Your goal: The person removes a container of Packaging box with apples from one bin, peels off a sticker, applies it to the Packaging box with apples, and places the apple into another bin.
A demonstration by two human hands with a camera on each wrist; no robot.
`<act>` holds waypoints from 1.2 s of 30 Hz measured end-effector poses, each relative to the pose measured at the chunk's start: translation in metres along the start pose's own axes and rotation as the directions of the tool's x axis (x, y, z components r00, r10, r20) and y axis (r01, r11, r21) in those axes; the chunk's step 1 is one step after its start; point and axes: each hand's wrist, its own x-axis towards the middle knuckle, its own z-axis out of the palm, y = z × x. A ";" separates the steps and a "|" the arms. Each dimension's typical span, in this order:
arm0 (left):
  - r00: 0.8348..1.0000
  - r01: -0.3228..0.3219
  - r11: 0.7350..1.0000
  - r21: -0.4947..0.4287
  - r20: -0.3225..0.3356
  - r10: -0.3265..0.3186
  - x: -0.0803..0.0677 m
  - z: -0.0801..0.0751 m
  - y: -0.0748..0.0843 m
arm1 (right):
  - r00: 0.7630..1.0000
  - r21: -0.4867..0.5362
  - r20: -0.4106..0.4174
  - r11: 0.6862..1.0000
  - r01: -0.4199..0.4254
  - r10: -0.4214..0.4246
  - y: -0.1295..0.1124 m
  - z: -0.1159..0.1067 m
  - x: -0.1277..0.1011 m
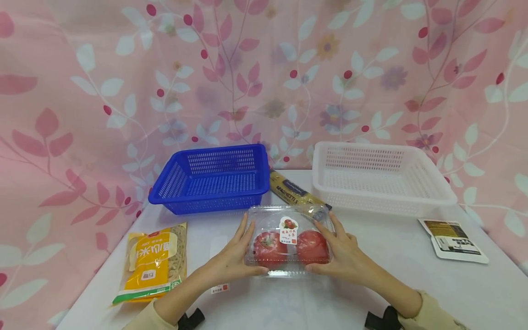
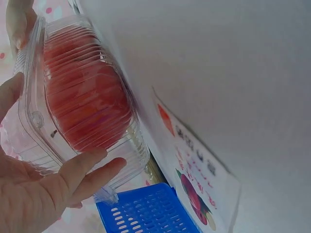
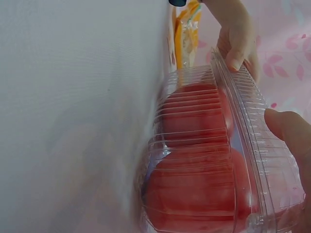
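Both hands clasp the tomato box (image 1: 288, 245) from either side: the left hand (image 1: 231, 256) lies along its left end with fingers nearly straight and thumb under the near edge, and the right hand (image 1: 344, 254) mirrors it on the right end, fingers lightly curved against the clear lid. The box, holding two tomatoes, rests on the desk (image 1: 371, 293) near the front edge, just in front of a spaghetti pack (image 1: 294, 192). This looks like the grasp stage, with the lift not yet begun. A lift would call for even pressure from both sides, since the thin shell can flex. Behind stand a blue basket (image 1: 212, 176) and a white basket (image 1: 381, 176); a yellow pack (image 1: 152, 261) lies to the left.
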 end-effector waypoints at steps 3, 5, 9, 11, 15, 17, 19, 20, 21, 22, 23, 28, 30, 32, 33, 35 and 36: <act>1.000 0.008 0.999 0.046 -0.028 -0.007 0.000 0.001 0.003 | 1.000 -0.013 -0.015 1.000 0.008 -0.008 -0.001 0.002 0.000; 0.999 0.019 0.997 0.072 -0.043 -0.016 0.000 0.002 0.004 | 1.000 -0.009 -0.010 1.000 0.007 -0.007 -0.001 0.003 0.000; 0.998 0.035 0.993 0.116 -0.063 -0.027 0.000 0.003 0.006 | 1.000 0.016 0.015 1.000 -0.019 0.019 -0.002 0.003 0.001; 0.997 0.039 0.990 0.134 -0.072 -0.030 0.000 0.002 0.007 | 0.999 0.029 0.022 0.999 -0.026 0.025 -0.002 0.003 0.002; 0.996 0.043 0.988 0.149 -0.085 -0.030 0.000 0.000 0.010 | 0.999 0.044 0.025 0.999 -0.022 0.021 -0.004 0.002 0.003; 0.995 0.048 0.988 0.146 -0.089 -0.035 -0.001 -0.001 0.011 | 0.999 0.041 0.028 0.999 -0.025 0.024 -0.005 0.000 0.003; 0.995 0.052 0.988 0.148 -0.096 -0.038 -0.001 -0.002 0.013 | 1.000 0.034 0.021 0.999 -0.023 0.022 -0.007 -0.002 0.004; 0.994 0.056 0.987 0.151 -0.102 -0.041 -0.002 -0.003 0.015 | 1.000 0.030 0.016 0.999 -0.022 0.021 -0.007 -0.003 0.004; 0.993 0.065 0.986 0.155 -0.107 -0.048 -0.002 -0.003 0.016 | 1.000 0.025 0.013 0.999 -0.022 0.022 -0.008 -0.004 0.005; 0.992 0.075 0.984 0.163 -0.112 -0.057 -0.003 -0.004 0.017 | 1.000 0.020 0.007 1.000 -0.020 0.020 -0.009 -0.005 0.005; 0.991 0.082 0.981 0.176 -0.120 -0.061 -0.003 -0.004 0.018 | 1.000 0.017 -0.004 1.000 -0.013 0.013 -0.010 -0.005 0.006; 0.984 0.118 0.959 0.259 -0.159 -0.078 -0.002 -0.006 0.024 | 0.997 0.015 -0.062 0.998 0.055 -0.054 -0.013 -0.007 0.010; 0.981 0.129 0.953 0.275 -0.174 -0.083 -0.002 -0.008 0.026 | 0.993 0.015 -0.083 0.996 0.091 -0.089 -0.014 -0.008 0.011; 0.978 0.140 0.951 0.275 -0.186 -0.090 -0.002 -0.010 0.028 | 0.990 0.017 -0.091 0.994 0.112 -0.110 -0.015 -0.009 0.013; 0.977 0.145 0.951 0.274 -0.191 -0.094 -0.002 -0.012 0.029 | 0.988 0.015 -0.095 0.993 0.120 -0.118 -0.016 -0.010 0.013; 0.975 0.153 0.949 0.274 -0.201 -0.099 -0.003 -0.015 0.031 | 0.989 0.015 -0.093 0.993 0.119 -0.117 -0.018 -0.013 0.014; 0.973 0.153 0.948 0.279 -0.208 -0.096 -0.004 -0.016 0.033 | 0.989 0.016 -0.091 0.993 0.116 -0.115 -0.019 -0.014 0.015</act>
